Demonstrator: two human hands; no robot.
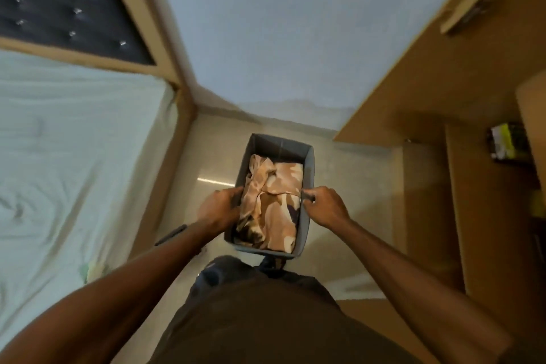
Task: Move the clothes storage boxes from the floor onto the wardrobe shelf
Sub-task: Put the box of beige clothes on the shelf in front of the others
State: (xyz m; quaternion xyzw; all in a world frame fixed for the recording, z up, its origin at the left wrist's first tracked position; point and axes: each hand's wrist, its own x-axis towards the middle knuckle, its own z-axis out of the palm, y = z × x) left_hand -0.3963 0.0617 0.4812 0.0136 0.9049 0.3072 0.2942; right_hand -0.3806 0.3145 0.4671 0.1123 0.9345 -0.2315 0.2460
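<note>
Pale glossy floor [351,174] runs between a bed [74,156] on the storage box's left and the open wooden wardrobe [443,83] on its right, with a plain wall beyond its far end; everything comes from the one head view, looking down past my dark shirt. At the middle of it is the grey fabric storage box [279,145], open-topped, with folded tan and cream patterned clothes [271,201] filling its nearer half. I hold it by its two long sides: my left hand [220,208] is wrapped over the left wall, fingers curled against it, and my right hand [326,205] is pressed together in a pinch on the right rim, thumb and fingers closed on the edge. Whether the box's base is on the floor or already clear of it I cannot tell, though it looks raised toward my waist. I judge this to be the lifting and carrying step for this box. The next move calls for turning to the right of the box, keeping it level so the clothes stay put, and raising it to a wardrobe shelf [461,180]. Soft walls may sag under a pinch, so a firmer hold underneath would help.
</note>
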